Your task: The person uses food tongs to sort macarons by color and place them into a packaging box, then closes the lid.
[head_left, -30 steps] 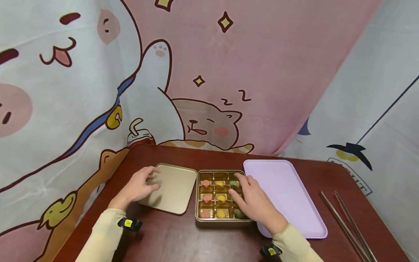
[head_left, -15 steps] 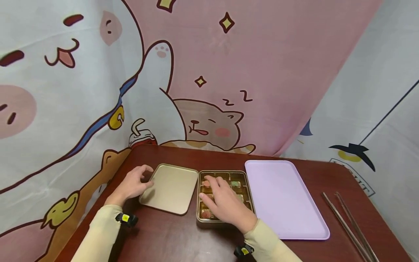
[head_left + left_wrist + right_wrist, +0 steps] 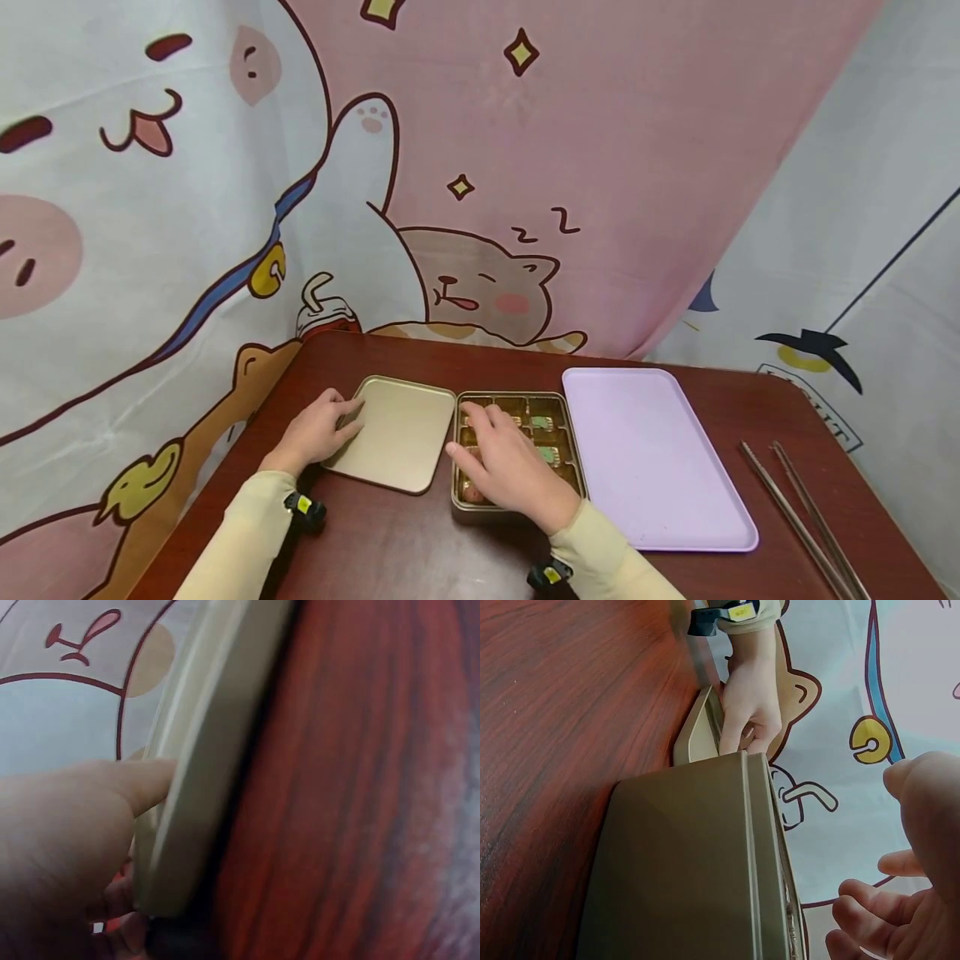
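Observation:
A gold tin (image 3: 573, 442) with a gold insert divided into several compartments stands open mid-table. Green pieces (image 3: 542, 422) show in its right column and a reddish piece (image 3: 472, 493) near its front left corner. My right hand (image 3: 513, 467) hovers over the left and middle compartments, fingers loosely bent, covering much of them; the right wrist view shows the hand above the rim holding nothing. The flat gold lid (image 3: 397, 433) lies left of the tin. My left hand (image 3: 318, 429) is at the lid's left edge, its thumb (image 3: 150, 780) right at the rim.
A lilac tray (image 3: 652, 458) lies just right of the tin. Long metal tongs (image 3: 806, 517) lie farther right on the brown table (image 3: 390, 542). A cartoon-printed cloth (image 3: 600, 167) hangs behind the table's back edge.
My right hand has moved left, from the tin's right column over its left side. My left hand drew back a little left, then came right again to the lid's edge.

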Demonstrator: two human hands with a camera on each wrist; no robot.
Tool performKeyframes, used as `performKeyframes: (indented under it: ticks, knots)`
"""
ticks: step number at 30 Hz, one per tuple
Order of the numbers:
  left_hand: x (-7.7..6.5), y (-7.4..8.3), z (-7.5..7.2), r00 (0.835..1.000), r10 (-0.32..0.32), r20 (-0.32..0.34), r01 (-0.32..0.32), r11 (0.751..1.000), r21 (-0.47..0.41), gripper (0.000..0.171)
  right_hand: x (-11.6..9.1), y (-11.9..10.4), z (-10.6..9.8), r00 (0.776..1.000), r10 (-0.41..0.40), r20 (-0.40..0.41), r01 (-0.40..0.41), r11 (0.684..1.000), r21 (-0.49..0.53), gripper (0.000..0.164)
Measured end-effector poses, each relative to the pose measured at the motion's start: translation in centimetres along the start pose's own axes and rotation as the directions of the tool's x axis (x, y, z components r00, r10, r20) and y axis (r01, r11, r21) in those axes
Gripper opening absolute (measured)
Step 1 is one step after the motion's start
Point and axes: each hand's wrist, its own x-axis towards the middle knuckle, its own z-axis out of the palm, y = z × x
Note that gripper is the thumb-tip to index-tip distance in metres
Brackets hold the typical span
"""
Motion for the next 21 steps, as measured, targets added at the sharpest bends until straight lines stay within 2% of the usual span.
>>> performKeyframes:
  ticks: [5,13,21]
  knots:
    - [0.5,-0.3,0.5,0.999,0.033,-0.023,-0.031,0.996,0.085,0.041,0.1,0.1,0.2,1.000,-0.009,-0.017,0.009,1.000,0.002,0.063]
    - [0.6,-0.8,0.4,0.993,0.109,-0.043,-0.102,0.984,0.144,0.037,0.1,0.3,0.5,1.000,0.012,-0.015,-0.011,1.000,0.001,0.064]
    - [0.3,-1.3,0.4,0.992,0.111,-0.054,-0.104,0.987,0.120,0.038,0.1,0.4,0.4,1.000,0.019,0.001,-0.019,0.999,0.026,0.065]
